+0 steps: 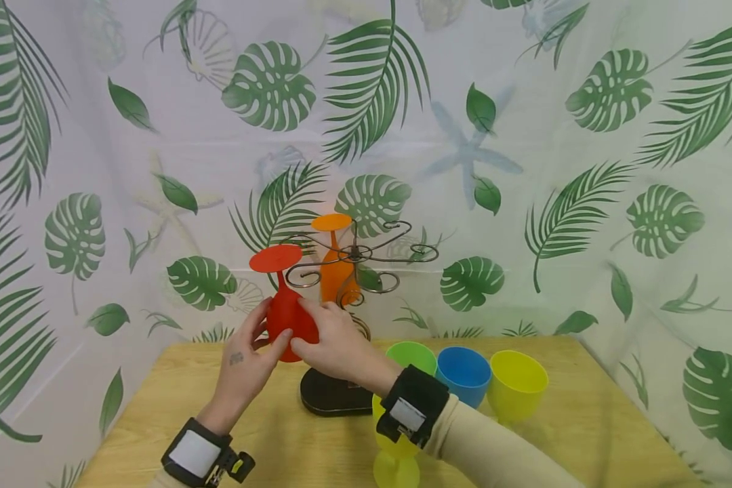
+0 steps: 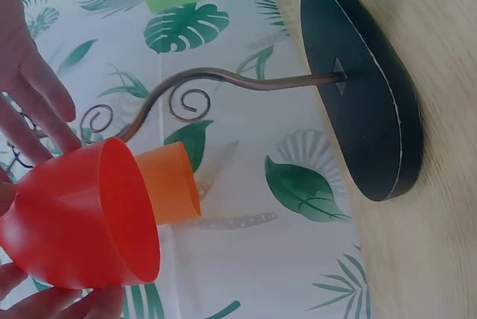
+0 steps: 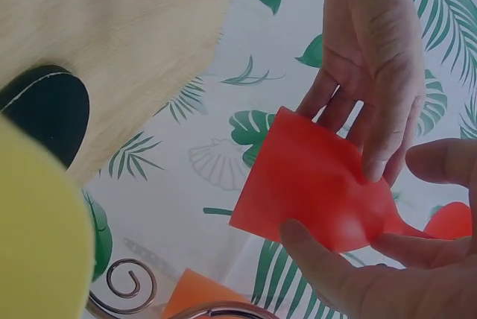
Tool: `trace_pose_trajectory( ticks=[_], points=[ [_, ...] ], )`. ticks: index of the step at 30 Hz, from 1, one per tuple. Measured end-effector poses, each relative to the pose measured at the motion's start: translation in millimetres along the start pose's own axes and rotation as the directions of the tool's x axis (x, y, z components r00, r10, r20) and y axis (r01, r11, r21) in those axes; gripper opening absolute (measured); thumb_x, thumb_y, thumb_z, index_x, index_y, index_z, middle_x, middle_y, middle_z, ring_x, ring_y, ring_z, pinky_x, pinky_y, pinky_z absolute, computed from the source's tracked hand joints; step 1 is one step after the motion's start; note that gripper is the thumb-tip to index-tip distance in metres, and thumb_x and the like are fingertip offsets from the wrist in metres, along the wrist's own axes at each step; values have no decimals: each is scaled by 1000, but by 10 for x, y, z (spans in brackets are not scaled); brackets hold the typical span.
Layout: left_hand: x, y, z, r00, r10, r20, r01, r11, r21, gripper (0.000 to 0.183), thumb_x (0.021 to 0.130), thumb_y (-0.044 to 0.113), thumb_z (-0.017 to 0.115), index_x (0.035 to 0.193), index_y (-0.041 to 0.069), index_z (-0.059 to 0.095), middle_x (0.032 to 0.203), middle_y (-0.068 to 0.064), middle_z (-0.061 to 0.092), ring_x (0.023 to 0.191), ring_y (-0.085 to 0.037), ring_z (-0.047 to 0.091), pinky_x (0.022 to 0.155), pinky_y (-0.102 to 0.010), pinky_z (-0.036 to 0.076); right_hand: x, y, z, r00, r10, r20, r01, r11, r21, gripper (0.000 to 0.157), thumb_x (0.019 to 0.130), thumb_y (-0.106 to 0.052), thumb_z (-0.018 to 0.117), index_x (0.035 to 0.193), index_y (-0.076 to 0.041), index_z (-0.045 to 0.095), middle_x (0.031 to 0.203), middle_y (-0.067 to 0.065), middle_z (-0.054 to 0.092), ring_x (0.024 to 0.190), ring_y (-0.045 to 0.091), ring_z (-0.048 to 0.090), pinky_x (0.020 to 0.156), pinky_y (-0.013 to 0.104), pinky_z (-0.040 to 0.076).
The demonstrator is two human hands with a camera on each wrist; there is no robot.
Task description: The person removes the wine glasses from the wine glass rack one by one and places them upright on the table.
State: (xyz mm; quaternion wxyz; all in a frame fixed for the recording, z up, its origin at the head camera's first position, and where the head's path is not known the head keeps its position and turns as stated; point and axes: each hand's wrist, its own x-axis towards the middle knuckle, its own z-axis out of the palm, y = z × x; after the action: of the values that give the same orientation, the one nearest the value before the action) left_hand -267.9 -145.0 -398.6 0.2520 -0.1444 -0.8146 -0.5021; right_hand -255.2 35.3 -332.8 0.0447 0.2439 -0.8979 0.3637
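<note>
Head view: red goblet (image 1: 288, 313) upside down in mid-air, foot up and mouth down, between both hands, just left of the wire rack (image 1: 355, 254). Held on one side of the bowl by the left hand (image 1: 244, 366), thumb in front and fingers behind; pinched on the other side by the right hand (image 1: 341, 346), thumb low on the bowl. Close by one of the rack's curled hooks at the stem; touching or apart, cannot tell.

Behind, orange goblet (image 1: 337, 274) also upside down at the rack, foot above the hooks. Below, black base (image 1: 335, 398) flat on the wooden table (image 1: 585, 427). To the right, in a row with mouths up: green goblet (image 1: 411, 356), blue goblet (image 1: 463, 376), yellow goblet (image 1: 517, 390). Nearer, partly hidden by the right wrist's black strap (image 1: 416, 401), another yellow goblet (image 1: 396, 471).
</note>
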Motion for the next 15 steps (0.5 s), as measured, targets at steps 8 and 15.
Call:
trace_pose_trajectory(
  ticks=[8,15],
  points=[
    [-93,78,-56,996,72,-48,-68,995,78,69,87,20,83,147,5,52,137,-16,65,112,-38,70,83,-50,62,-179,2,-11,999,-41,-19,43,994,99,58,95,-24,60,152,-18,50,152,14,48,107,27,67,86,41,59],
    [-203,122,-110,994,94,-55,-87,988,129,76,80,18,88,146,5,52,131,-14,69,107,-31,71,80,-38,61,-302,-9,39,994,-106,-36,110,986,124,54,95,-21,61,149,-17,54,128,8,59,102,24,68,77,24,57]
  ],
)
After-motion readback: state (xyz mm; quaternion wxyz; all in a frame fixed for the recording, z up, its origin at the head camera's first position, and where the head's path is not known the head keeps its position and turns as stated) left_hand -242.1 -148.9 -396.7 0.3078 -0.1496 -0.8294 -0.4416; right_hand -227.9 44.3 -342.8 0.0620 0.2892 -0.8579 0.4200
